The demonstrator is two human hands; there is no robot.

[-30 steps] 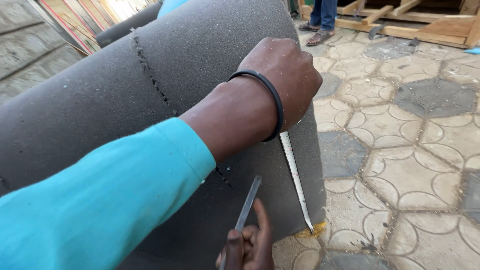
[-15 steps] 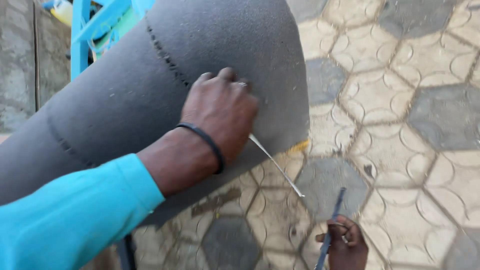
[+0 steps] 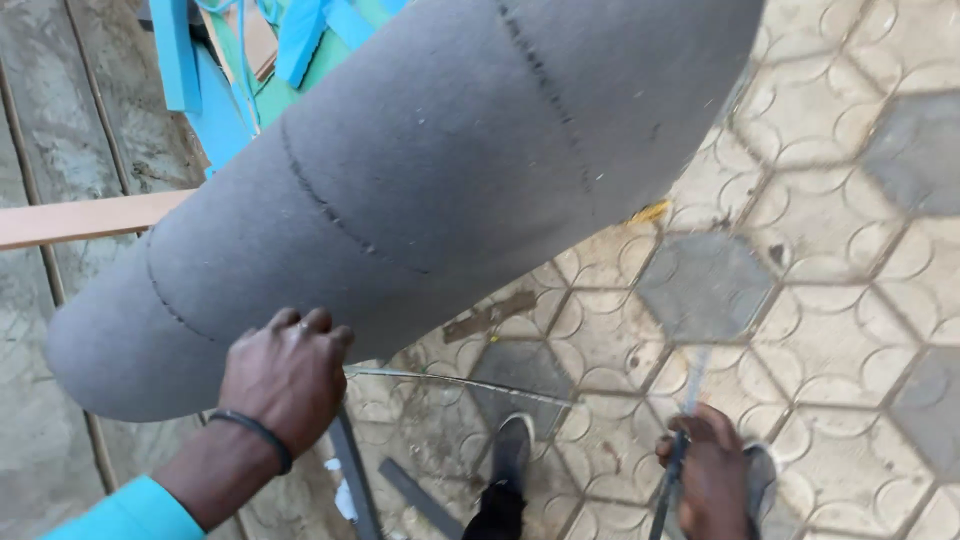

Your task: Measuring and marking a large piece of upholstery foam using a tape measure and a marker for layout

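Nearest to the camera, the right hand (image 3: 712, 470) is closed around a thin dark metal blade (image 3: 680, 440) that stands almost upright above the patterned paving stones (image 3: 830, 330). The left hand (image 3: 288, 372), with a black band on the wrist, lies with its fingers (image 3: 300, 322) curled and pressed on the lower edge of the large grey foam sheet (image 3: 430, 170); it seems to clamp the edge and not only to touch it. A thin pale strip (image 3: 460, 382) runs from this hand to the right, just under the foam.

To do this step well, the left hand should probably keep the foam steady and taut, and the blade should come to the edge slowly, away from the fingers.

The foam bends over something which it covers fully. The blade is blurred, and its lower end is cut off by the frame. Whether the pale strip is a trimmed piece or a ruler is hard to tell. Further away, blue wooden parts (image 3: 190, 60) and a light wooden plank (image 3: 80, 218) show only partly behind the foam.
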